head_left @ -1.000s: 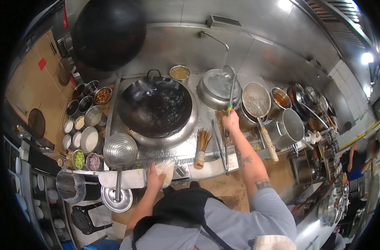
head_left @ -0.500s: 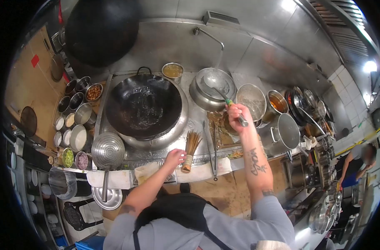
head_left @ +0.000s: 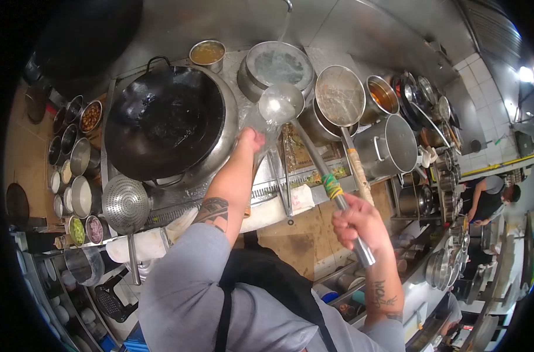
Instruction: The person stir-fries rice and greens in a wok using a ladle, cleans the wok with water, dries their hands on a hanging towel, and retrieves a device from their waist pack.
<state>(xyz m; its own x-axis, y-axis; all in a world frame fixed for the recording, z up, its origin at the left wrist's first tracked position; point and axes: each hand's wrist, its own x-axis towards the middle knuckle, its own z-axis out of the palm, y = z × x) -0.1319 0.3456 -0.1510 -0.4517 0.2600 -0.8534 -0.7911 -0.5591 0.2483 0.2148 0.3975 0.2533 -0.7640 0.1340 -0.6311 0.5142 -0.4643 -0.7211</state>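
Observation:
My right hand (head_left: pixel 361 223) is wrapped round the handle of a long metal ladle (head_left: pixel 281 104), whose bowl hangs before the round pot of water (head_left: pixel 280 63). Green and yellow bands circle the ladle handle. My left hand (head_left: pixel 252 139) is closed beside the ladle bowl, amid a blurred splash of water; what it grips is too smeared to name. Left of it a large black wok (head_left: pixel 164 123) rests on the burner, wet inside. A mesh strainer (head_left: pixel 340 95) with a wrapped handle lies over a pot right of the ladle.
A perforated skimmer (head_left: pixel 126 205) lies at the front left, near bowls of ingredients (head_left: pixel 86 196). A tall pot (head_left: pixel 390 144) stands on the right, with stacked pans behind it. White cloths (head_left: pixel 273 214) line the front edge. Another person (head_left: pixel 487 199) stands at the far right.
My left hand has moved from beside the bamboo brush at the front edge forward to the ladle bowl. My right hand has drawn the ladle back from the water pot. The view has shifted right.

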